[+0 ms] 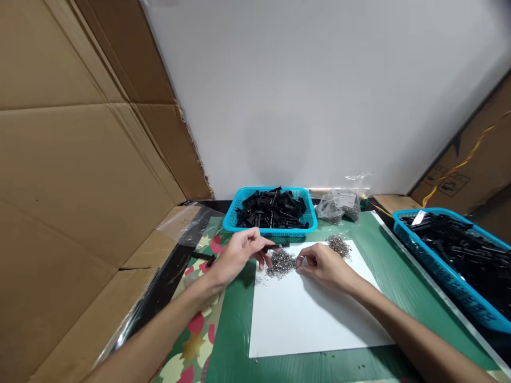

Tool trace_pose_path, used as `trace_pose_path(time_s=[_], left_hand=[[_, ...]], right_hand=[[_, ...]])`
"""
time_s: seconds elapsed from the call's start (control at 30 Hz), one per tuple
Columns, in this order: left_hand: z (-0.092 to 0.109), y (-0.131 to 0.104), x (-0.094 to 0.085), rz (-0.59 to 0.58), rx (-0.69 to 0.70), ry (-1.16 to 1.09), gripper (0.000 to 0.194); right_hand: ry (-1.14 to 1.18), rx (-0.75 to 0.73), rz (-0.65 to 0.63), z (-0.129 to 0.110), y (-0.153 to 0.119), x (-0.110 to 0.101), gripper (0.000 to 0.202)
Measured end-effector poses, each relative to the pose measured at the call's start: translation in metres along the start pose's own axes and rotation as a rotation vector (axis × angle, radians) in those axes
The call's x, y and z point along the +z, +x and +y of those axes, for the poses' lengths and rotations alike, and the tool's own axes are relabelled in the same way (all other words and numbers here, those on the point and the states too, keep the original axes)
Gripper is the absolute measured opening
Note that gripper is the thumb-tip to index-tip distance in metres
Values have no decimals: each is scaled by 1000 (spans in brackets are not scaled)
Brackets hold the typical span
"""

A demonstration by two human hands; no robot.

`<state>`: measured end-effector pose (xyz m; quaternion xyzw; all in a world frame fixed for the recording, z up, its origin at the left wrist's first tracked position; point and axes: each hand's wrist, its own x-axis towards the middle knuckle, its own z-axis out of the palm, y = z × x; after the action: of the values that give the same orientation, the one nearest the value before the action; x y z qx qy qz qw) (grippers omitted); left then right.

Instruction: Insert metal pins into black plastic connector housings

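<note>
My left hand point(244, 250) is closed on a slim black plastic part point(279, 246), which sticks out to the right from between thumb and fingers. Just under it, a pile of small shiny metal pieces point(280, 264) lies on a white sheet point(311, 324). My right hand point(322, 266) is at the right edge of this pile, thumb and fingertips pinched together. Whatever is in that pinch is too small to name. Behind the right hand is a second metal pile point(338, 246) on the sheet's far corner.
A blue basket point(271, 232) of black parts stands at the back. Another blue basket point(443, 266) of them is on the right. Clear bags point(339, 206) with metal pieces lie behind. One loose black part point(203, 257) rests at left. Cardboard point(80, 175) walls the left side.
</note>
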<state>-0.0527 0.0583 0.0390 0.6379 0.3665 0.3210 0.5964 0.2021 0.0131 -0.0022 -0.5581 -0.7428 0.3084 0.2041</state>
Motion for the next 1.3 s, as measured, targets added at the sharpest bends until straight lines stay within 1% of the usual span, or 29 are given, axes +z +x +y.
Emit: trace_pose_path(time_s=[0.07, 0.17, 0.23, 0.33, 0.43, 0.53, 0.63, 0.73, 0.83, 1.03, 1.2, 1.3], left_hand=[[-12, -14, 6, 61, -44, -113, 47], [-25, -26, 15, 210, -50, -215, 48], [-31, -30, 22, 239, -68, -249, 47], [-38, -31, 31, 183, -106, -256, 46], [-44, -33, 37, 113, -118, -226, 48], [-44, -39, 41, 87, -98, -149, 41], [-39, -48, 45, 29, -97, 10, 35], [-34, -56, 50, -50, -36, 220, 30], [-33, -59, 53, -98, 6, 322, 28], [-32, -60, 55, -100, 4, 369, 31], [-33, -60, 54, -91, 48, 359, 28], [-34, -60, 53, -79, 48, 340, 28]], right_hand=[[-16, 9, -7, 1, -2, 1, 11], [-22, -13, -28, 0, -9, -1, 14], [12, -29, -38, -2, -15, -2, 15], [131, -50, -16, -3, -24, -3, 16], [238, -82, 61, -4, -30, 0, 20], [294, -128, 108, -8, -35, 6, 19], [311, -173, 102, -12, -39, 14, 17], [299, -219, 80, -12, -41, 22, 16], [263, -256, 73, -11, -42, 29, 14], [298, -269, 89, -13, -42, 31, 16], [395, -212, 107, -18, -43, 29, 21], [452, -171, 137, -19, -42, 28, 20]])
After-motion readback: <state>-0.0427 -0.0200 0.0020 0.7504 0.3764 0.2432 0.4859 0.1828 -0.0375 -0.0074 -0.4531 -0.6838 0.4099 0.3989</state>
